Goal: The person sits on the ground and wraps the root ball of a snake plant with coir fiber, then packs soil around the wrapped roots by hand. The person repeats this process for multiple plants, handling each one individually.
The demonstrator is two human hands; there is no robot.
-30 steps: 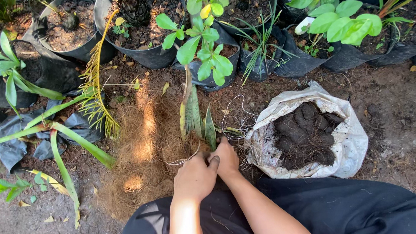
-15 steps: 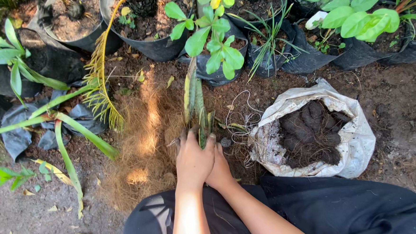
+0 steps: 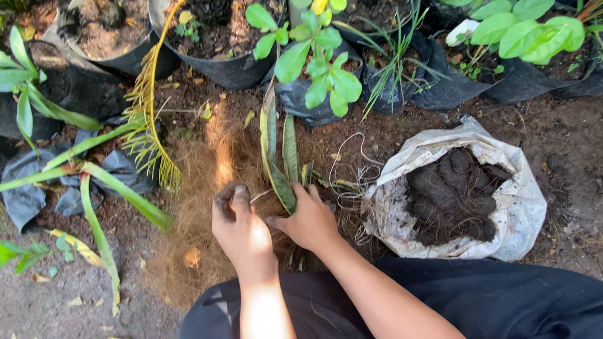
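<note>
While the right hand (image 3: 309,222) clamps the base of the stiff-leaved plant (image 3: 279,153), the left hand (image 3: 239,229) closes on brown fibre (image 3: 200,195) beside the white soil sack (image 3: 516,199).

Surface: bare brown dirt ground (image 3: 576,155), damp-looking, scattered yellow leaf bits. Directly on it: pile of tan coconut fibre (image 3: 201,216) centre-left; open white plastic sack of dark soil (image 3: 454,196) to the right; round black plastic pots (image 3: 220,64) and black plastic grow bags (image 3: 448,86) along the top edge; crumpled black bags (image 3: 21,191) on the left.
</note>
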